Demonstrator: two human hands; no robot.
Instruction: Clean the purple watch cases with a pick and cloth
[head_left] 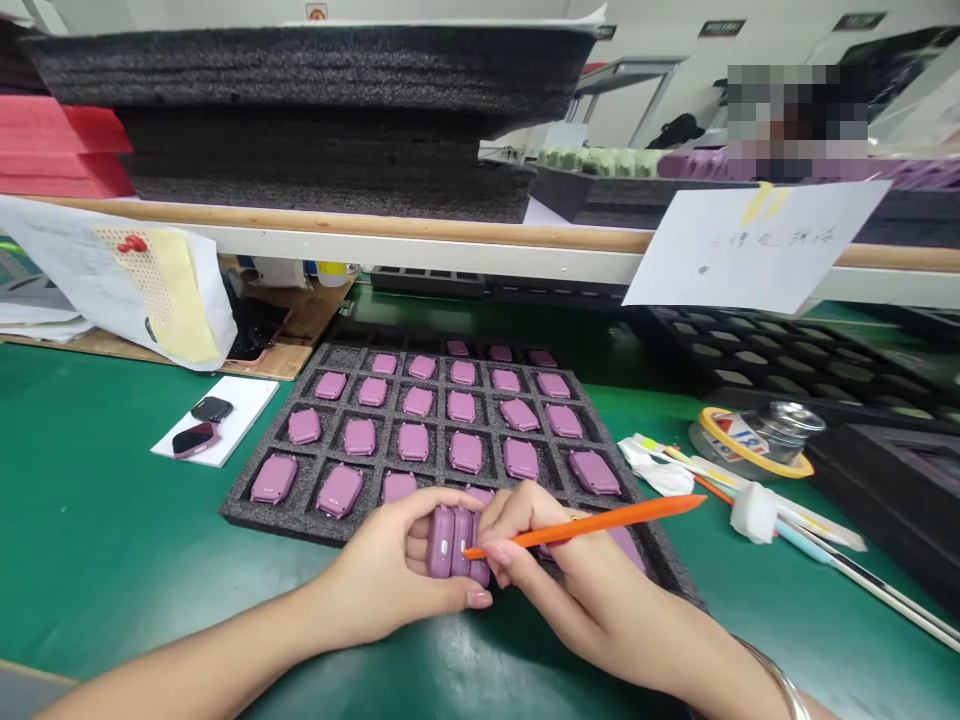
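Observation:
My left hand point(390, 580) is closed around a small stack of purple plastic cases point(452, 542), held on edge over the near rim of a black foam tray point(247, 505). My right hand point(555, 570) grips an orange stick point(600, 523) like a pen, its tip touching the side of the held cases. The tray's pockets hold several more purple cases point(414, 441) lying flat in rows.
A white card point(240, 405) with two small dark parts lies left of the tray. Swabs, sticks and a tape roll point(750, 442) with a metal tin lie to the right. More black trays point(795, 350) stand at back right. A shelf stacked with black foam overhangs the bench.

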